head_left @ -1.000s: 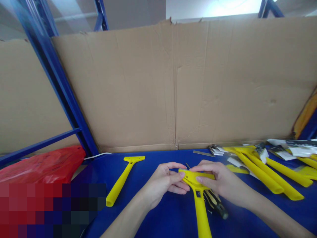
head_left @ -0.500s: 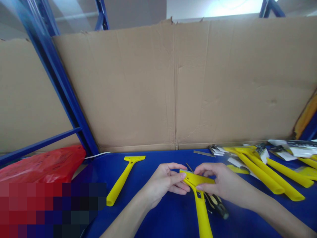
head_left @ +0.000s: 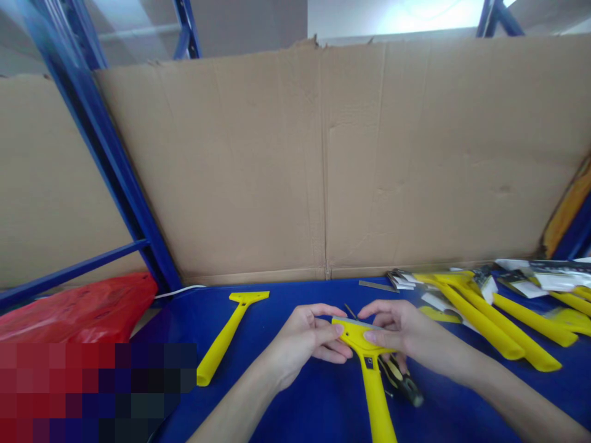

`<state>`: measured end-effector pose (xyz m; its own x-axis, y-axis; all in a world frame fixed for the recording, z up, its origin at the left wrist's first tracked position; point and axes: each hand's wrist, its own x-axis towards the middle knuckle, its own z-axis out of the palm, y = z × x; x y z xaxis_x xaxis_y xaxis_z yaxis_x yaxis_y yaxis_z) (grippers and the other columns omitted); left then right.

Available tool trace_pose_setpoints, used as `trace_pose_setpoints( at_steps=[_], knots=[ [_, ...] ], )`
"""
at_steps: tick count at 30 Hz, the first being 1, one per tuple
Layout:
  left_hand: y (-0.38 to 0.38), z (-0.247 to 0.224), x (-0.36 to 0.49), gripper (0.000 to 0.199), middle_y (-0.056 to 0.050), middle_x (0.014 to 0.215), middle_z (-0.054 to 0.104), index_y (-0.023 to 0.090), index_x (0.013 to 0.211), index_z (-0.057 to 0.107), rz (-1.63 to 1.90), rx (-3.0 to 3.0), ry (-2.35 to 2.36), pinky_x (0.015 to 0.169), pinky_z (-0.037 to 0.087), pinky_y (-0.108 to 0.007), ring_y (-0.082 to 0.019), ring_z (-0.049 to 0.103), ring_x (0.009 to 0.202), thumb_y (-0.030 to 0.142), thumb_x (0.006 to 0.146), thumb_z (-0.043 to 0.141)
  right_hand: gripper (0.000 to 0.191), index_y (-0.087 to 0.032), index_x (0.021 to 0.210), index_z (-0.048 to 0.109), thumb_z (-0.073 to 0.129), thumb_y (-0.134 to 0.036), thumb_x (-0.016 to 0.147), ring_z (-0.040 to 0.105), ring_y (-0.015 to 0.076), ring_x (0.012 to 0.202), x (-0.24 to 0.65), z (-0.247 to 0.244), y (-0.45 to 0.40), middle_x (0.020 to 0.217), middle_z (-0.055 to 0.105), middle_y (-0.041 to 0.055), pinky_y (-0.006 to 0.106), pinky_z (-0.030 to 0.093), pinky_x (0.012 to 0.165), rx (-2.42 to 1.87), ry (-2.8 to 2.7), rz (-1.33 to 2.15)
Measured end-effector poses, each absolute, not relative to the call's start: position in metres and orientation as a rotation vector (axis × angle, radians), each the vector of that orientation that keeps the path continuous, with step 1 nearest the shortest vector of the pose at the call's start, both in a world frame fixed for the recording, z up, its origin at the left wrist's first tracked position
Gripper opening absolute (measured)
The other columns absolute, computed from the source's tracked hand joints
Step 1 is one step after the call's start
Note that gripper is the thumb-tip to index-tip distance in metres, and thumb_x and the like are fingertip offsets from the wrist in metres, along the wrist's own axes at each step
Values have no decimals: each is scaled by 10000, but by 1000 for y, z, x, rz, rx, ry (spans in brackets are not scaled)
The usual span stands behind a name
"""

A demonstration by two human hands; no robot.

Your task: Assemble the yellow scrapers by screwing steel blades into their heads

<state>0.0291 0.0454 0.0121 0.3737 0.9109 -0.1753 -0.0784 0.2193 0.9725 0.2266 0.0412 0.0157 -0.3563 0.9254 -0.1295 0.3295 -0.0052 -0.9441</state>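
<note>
A yellow scraper (head_left: pixel 376 394) is held between both hands, its wide head up and its handle pointing down toward me. Along the top edge of the head runs a thin grey blade strip (head_left: pixel 355 320). My left hand (head_left: pixel 314 335) pinches the left end of the head between thumb and fingers. My right hand (head_left: pixel 394 329) grips the right end, its thumb lying flat on the face and its fingers behind. Beneath the right hand, a screwdriver (head_left: pixel 406 383) with a black and yellow handle lies on the blue table, partly hidden by the scraper.
Another yellow scraper (head_left: pixel 226 341) lies at the left. More yellow scrapers (head_left: pixel 489 317) and packaged blades (head_left: pixel 558 277) are heaped at the right. A loose metal blade (head_left: pixel 376 286) lies at the back, before the cardboard wall (head_left: pixel 253 172). A red plastic bag (head_left: pixel 106 304) sits far left.
The scraper's head has turned so its face shows more fully. My right thumb has moved up from the lower edge onto the face. My left hand keeps its pinch.
</note>
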Motion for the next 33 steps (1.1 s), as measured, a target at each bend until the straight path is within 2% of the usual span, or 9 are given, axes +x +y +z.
trace_pose_setpoints(
  at_steps=[4, 7, 12, 18, 23, 28, 33],
  knots=[
    [45, 12, 29, 304, -63, 605, 695, 112, 982, 621, 850, 1140, 946, 563, 555, -254, -144, 666, 544, 189, 697, 694, 413, -178, 1108, 591, 645, -372, 748, 462, 51, 373, 227, 19, 38, 589, 569, -43, 143, 331, 312, -1331, -1823, 1426],
    [44, 13, 30, 299, -61, 609, 693, 117, 975, 613, 856, 1135, 936, 570, 555, -254, -142, 665, 554, 204, 702, 696, 365, -169, 1079, 638, 650, -329, 752, 390, 26, 349, 226, 23, 35, 560, 566, -43, 137, 279, 305, -1290, -1817, 1367],
    [43, 12, 32, 311, -50, 619, 684, 112, 968, 600, 884, 1117, 937, 572, 556, -256, -127, 649, 544, 197, 691, 714, 349, -158, 1062, 647, 667, -276, 735, 360, 15, 341, 222, 27, 33, 562, 559, -47, 139, 262, 306, -1322, -1717, 1366],
    [44, 15, 32, 299, -52, 630, 681, 91, 980, 608, 872, 1109, 964, 553, 546, -237, -117, 639, 531, 158, 700, 691, 405, -167, 1125, 629, 588, -409, 803, 432, 42, 346, 225, 17, 36, 534, 575, -26, 134, 254, 303, -1342, -1737, 1388],
    [43, 14, 32, 281, -46, 624, 675, 93, 974, 616, 888, 1083, 977, 527, 538, -222, -110, 630, 514, 146, 706, 682, 441, -150, 1129, 626, 639, -381, 753, 425, 49, 347, 225, 19, 37, 487, 550, -41, 140, 308, 316, -1333, -1668, 1427],
    [44, 12, 32, 295, -46, 617, 677, 104, 993, 611, 893, 1061, 962, 541, 548, -225, -115, 642, 527, 144, 711, 688, 440, -119, 1093, 635, 651, -372, 734, 390, 38, 344, 223, 23, 35, 494, 559, -28, 145, 295, 320, -1289, -1665, 1428],
    [46, 13, 30, 263, -50, 623, 680, 99, 973, 611, 907, 1046, 963, 535, 550, -216, -111, 637, 520, 110, 717, 670, 413, -137, 1080, 613, 623, -395, 758, 397, 60, 342, 222, 15, 41, 427, 490, -66, 157, 295, 319, -1345, -1648, 1390]
  ],
)
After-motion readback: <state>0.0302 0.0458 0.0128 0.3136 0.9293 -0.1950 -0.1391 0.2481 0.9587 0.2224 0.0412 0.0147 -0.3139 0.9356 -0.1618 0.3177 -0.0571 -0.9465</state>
